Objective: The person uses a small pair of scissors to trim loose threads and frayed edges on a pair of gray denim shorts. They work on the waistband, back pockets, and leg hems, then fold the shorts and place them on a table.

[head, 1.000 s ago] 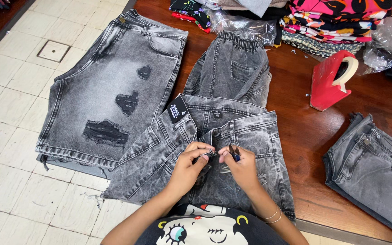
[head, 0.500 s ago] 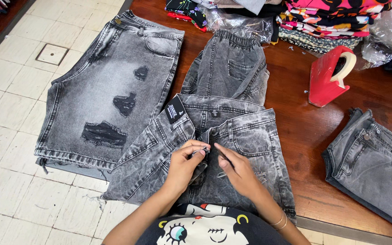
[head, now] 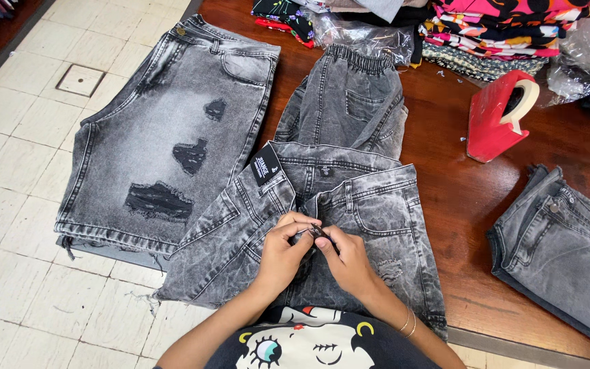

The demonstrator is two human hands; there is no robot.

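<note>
The grey acid-washed denim shorts (head: 363,212) lie front-up at the near edge of the wooden table (head: 459,205), fly open. The left hand (head: 278,253) and right hand (head: 349,256) are both pinched narrowly on the fly, around a small dark item I cannot identify. Best practice: keep the fabric taut and flat. Neighbouring: ripped grey shorts (head: 172,130), a red tape dispenser (head: 496,113).

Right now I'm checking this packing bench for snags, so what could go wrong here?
The left hand and right hand pinch a small dark piece at the fly of the grey denim shorts; it might slip. The ripped shorts overhang the table edge and could slide off.
</note>
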